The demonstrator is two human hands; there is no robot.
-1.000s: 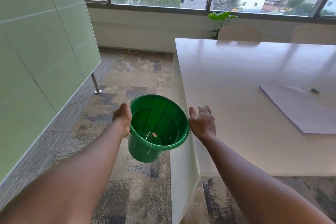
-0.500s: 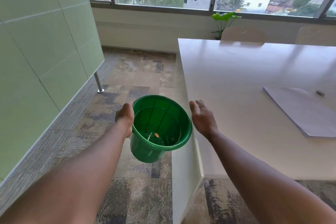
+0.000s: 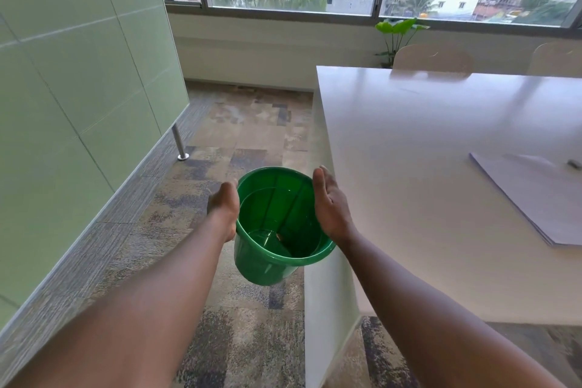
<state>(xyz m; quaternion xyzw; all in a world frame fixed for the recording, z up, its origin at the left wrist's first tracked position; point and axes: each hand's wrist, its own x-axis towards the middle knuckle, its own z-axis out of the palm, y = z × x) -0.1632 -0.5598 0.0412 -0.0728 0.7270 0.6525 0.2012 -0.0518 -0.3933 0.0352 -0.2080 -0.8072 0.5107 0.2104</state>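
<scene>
Head view: green bucket [image 3: 273,212] between both hands, long axis near upright, mouth up, tipped toward the wearer. Glossy plastic, brown speck at bottom. Left hand [image 3: 223,210] grips left wall, fingers hidden; right hand [image 3: 330,208] flat against right rim.

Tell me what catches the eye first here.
A bright green bucket hangs in mid-air above the carpet, centre frame. The left hand grips its left side, and the right hand, fingers straight, is at its right rim. To the right spreads a big white table with a stack of paper near the picture's right edge.
</scene>
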